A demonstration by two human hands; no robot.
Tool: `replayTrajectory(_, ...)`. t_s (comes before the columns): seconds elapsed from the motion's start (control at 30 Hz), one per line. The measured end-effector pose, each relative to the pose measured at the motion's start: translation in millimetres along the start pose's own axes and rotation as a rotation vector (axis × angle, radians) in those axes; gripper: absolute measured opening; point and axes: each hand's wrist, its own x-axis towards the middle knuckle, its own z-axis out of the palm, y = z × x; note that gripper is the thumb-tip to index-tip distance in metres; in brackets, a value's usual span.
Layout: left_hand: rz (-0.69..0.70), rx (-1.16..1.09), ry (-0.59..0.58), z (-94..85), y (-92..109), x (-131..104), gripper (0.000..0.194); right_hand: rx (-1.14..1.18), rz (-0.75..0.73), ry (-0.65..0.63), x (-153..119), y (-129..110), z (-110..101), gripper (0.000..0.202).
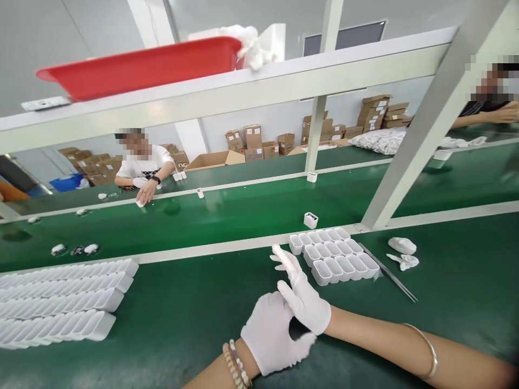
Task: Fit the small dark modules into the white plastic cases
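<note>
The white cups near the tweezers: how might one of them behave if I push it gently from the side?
The cups look thin-walled and open, so one is probably stiff but light for its size. With its flattened sides, it would likely slide rather than roll. It may also nudge its neighbours, since they stand close in rows.

Tray (150,67) is red, gloves (267,329) white, bin (67,183) seemingly blue.

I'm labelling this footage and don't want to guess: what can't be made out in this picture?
Head view: whether anything lies between the left hand and right hand; the gloves hide it.
Head view: what the red tray holds; its wall hides it.
Head view: how far the rows of white cups run; the left edge cuts them off.
Head view: the print on the cardboard boxes; too small.
</note>
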Motion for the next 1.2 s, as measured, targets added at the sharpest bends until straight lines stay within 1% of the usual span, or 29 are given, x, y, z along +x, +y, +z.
replayTrajectory(0.03,-0.023,-0.020,-0.007,1.7,3,0,0.028,0.019,0.012,0.013,0,-2,1,0.062)
replayTrajectory(0.1,-0.064,-0.061,-0.021,5.4,5,-3,0.025,0.059,0.028,0.015,1,-6,3,0.061)
replayTrajectory(0.17,-0.056,-0.063,-0.053,10.8,7,-8,0.025,0.099,0.024,-0.010,1,-10,3,0.061)
replayTrajectory(0.23,-0.052,-0.055,-0.075,18.9,11,-17,0.026,0.151,0.041,-0.064,0,-14,2,0.063)
replayTrajectory(0.3,-0.077,-0.076,-0.082,27.9,15,-27,0.021,0.232,0.117,-0.137,-2,-18,1,0.065)
replayTrajectory(0.37,-0.098,-0.153,-0.101,33.4,19,-33,0.019,0.344,0.237,-0.203,-3,-22,0,0.066)
replayTrajectory(0.43,-0.109,-0.248,-0.117,32.6,21,-34,0.019,0.483,0.318,-0.237,-2,-28,-1,0.067)
replayTrajectory(0.5,-0.136,-0.354,-0.125,26.8,20,-28,0.020,0.650,0.339,-0.236,2,-35,-4,0.070)
replayTrajectory(0.6,-0.281,-0.594,-0.094,17.3,18,-14,0.021,0.931,0.368,-0.175,14,-48,-9,0.072)
replayTrajectory(0.67,-0.356,-0.811,-0.059,14.7,17,-5,0.032,1.092,0.461,-0.133,21,-55,-12,0.070)
replayTrajectory(0.73,-0.363,-1.007,-0.035,16.0,17,-1,0.047,1.214,0.581,-0.127,25,-61,-14,0.069)
replayTrajectory(0.77,-0.365,-1.065,-0.042,17.9,16,-2,0.048,1.262,0.631,-0.132,25,-63,-15,0.069)
replayTrajectory(0.8,-0.376,-1.090,-0.066,20.6,16,-4,0.043,1.302,0.663,-0.133,25,-65,-15,0.068)
replayTrajectory(0.87,-0.379,-1.039,-0.149,27.0,14,-11,0.030,1.356,0.677,-0.119,24,-69,-16,0.066)
replayTrajectory(0.93,-0.321,-0.923,-0.239,33.0,12,-21,0.026,1.382,0.658,-0.079,21,-72,-16,0.062)
replayTrajectory(0.97,-0.284,-0.876,-0.263,35.3,11,-26,0.024,1.387,0.657,-0.074,20,-72,-15,0.059)
replayTrajectory(1.03,-0.241,-0.830,-0.282,38.2,8,-32,0.021,1.380,0.663,-0.103,17,-72,-14,0.056)
replayTrajectory(1.1,-0.243,-0.821,-0.284,39.5,6,-32,0.021,1.331,0.662,-0.153,15,-68,-12,0.054)
replayTrajectory(1.2,-0.274,-0.800,-0.241,40.2,6,-25,0.028,1.147,0.589,-0.153,13,-58,-10,0.045)
